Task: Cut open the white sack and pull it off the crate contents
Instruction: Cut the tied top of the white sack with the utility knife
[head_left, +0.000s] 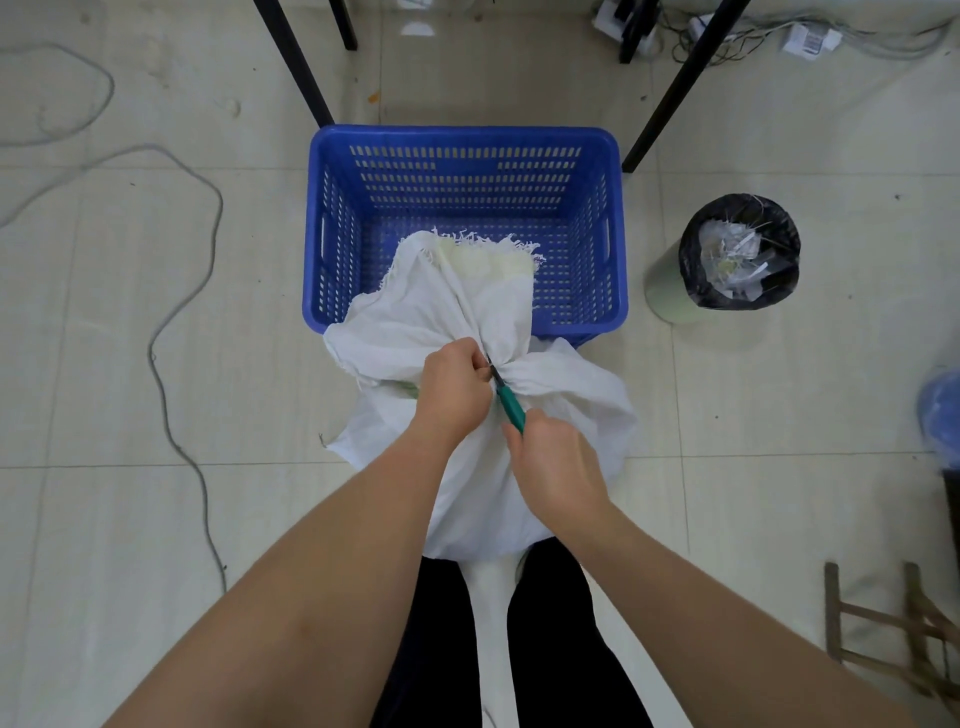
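Legs in dark trousers at bottom edge, sack standing on the floor just ahead of them, leaning against the near wall of the blue crate.

Step in hand: the cut — sack not yet open. Its neck is still cinched; frayed top flops over the crate rim into the crate. Crate otherwise looks bare from here, so the contents are, as far as I can judge, still inside the sack.

- Left hand: fingers curled tight round the bunched neck, pinching it at the tie point.
- Right hand: fingers wrapped on the green handle of the cutter, dark tip set right at the neck, touching the fabric beside the left fingers. Can't tell whether it's scissors or a knife, or whether the tip has bitten in.

Next move, my read: sever whatever binds the neck, or slit the fabric just below it, with the left hand keeping tension. Blade sits very close to the left fingers — cut away from them. Then drop the tool and pull the sack off the load.

Bin with black liner to the right of the crate, cable loose on floor at left — both well apart.
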